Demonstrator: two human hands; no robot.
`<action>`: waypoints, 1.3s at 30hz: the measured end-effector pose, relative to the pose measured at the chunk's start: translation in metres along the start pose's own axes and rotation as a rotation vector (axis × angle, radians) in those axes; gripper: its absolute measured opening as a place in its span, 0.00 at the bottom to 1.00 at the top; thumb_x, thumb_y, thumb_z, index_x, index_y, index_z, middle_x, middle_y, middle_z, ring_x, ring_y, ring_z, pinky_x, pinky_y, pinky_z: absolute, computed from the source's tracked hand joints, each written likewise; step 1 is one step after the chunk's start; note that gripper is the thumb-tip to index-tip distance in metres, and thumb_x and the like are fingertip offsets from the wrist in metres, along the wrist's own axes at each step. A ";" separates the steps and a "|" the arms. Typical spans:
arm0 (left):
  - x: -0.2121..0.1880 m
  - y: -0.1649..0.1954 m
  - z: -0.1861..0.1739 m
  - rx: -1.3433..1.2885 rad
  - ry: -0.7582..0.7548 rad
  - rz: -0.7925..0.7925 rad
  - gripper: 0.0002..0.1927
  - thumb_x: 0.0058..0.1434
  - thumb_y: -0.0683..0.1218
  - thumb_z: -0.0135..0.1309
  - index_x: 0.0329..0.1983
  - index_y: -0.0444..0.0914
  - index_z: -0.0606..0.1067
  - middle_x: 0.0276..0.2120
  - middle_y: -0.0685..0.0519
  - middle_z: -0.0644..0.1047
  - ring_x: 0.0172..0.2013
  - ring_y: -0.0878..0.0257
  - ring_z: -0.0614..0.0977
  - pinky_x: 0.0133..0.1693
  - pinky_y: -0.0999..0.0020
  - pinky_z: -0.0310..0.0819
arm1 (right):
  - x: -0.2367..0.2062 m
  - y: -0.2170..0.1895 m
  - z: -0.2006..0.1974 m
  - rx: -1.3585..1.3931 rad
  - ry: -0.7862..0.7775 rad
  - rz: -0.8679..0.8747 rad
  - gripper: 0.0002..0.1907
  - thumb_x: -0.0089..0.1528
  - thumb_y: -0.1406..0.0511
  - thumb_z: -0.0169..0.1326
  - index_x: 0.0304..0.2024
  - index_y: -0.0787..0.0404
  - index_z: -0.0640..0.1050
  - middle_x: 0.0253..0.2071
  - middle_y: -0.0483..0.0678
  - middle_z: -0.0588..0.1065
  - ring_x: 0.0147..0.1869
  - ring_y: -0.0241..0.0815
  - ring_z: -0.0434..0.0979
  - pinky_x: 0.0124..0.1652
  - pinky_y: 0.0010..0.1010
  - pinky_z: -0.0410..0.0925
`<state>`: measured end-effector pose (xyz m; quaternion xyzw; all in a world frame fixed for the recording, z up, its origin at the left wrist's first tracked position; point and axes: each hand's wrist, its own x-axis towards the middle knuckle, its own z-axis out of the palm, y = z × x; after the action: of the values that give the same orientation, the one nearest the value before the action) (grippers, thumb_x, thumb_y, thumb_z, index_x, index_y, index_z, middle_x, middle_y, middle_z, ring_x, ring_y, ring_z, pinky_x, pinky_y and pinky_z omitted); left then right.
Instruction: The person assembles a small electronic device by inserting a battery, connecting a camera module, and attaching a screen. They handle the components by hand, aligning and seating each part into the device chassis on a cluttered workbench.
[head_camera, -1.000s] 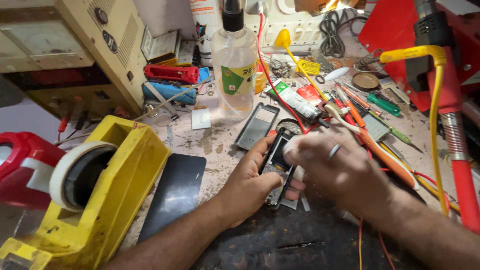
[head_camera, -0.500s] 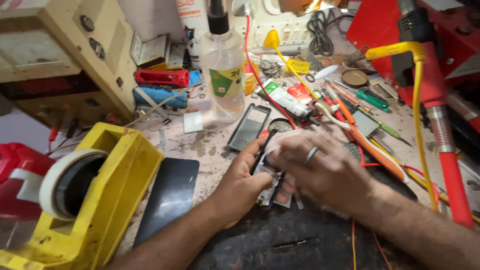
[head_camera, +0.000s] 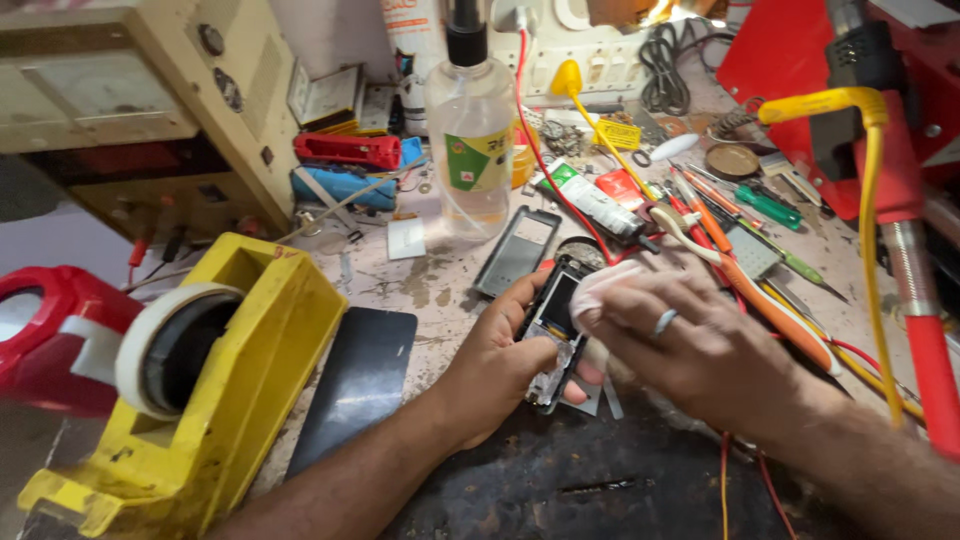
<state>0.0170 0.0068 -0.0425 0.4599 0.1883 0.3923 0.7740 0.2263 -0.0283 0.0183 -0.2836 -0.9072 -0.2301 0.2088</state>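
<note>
My left hand (head_camera: 495, 365) grips a small opened phone body (head_camera: 553, 330) just above the worn bench, fingers wrapped along its left side. My right hand (head_camera: 700, 345), with a ring on one finger, presses a small white cloth (head_camera: 600, 288) onto the phone's upper part. A separate grey phone back cover (head_camera: 517, 250) lies just beyond the hands, and a black flat screen panel (head_camera: 355, 385) lies to the left of my left forearm.
A yellow tape dispenser (head_camera: 200, 390) stands at the left beside a red one (head_camera: 45, 335). A clear spray bottle (head_camera: 470, 140) stands behind the cover. Screwdrivers, orange-handled pliers (head_camera: 770, 300), red wires and a red stand with a yellow cable (head_camera: 870, 200) crowd the right.
The view has shifted slightly. My right hand has slid its cloth up along the phone, while my left hand keeps its hold.
</note>
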 end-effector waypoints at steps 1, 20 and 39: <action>0.000 0.000 -0.001 0.008 0.001 -0.004 0.33 0.60 0.33 0.43 0.72 0.34 0.60 0.45 0.45 0.78 0.35 0.60 0.84 0.34 0.66 0.83 | 0.001 0.002 0.001 -0.003 0.016 -0.003 0.29 0.50 0.65 0.59 0.55 0.62 0.77 0.50 0.50 0.73 0.56 0.51 0.75 0.52 0.50 0.68; 0.000 0.000 0.002 0.123 0.057 0.029 0.35 0.59 0.33 0.45 0.73 0.35 0.58 0.52 0.50 0.75 0.41 0.68 0.81 0.38 0.71 0.79 | 0.008 -0.002 0.001 0.045 0.087 -0.118 0.25 0.52 0.65 0.62 0.53 0.66 0.78 0.49 0.50 0.73 0.56 0.49 0.77 0.52 0.45 0.72; 0.000 0.003 0.003 0.119 -0.033 -0.047 0.32 0.59 0.33 0.41 0.70 0.34 0.61 0.44 0.46 0.76 0.36 0.61 0.83 0.32 0.68 0.81 | 0.009 0.002 0.009 0.045 0.082 0.117 0.26 0.53 0.67 0.59 0.55 0.61 0.79 0.53 0.49 0.73 0.57 0.49 0.75 0.53 0.43 0.70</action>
<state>0.0177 0.0061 -0.0385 0.5067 0.2093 0.3545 0.7575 0.2188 -0.0178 0.0160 -0.3219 -0.8847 -0.2084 0.2651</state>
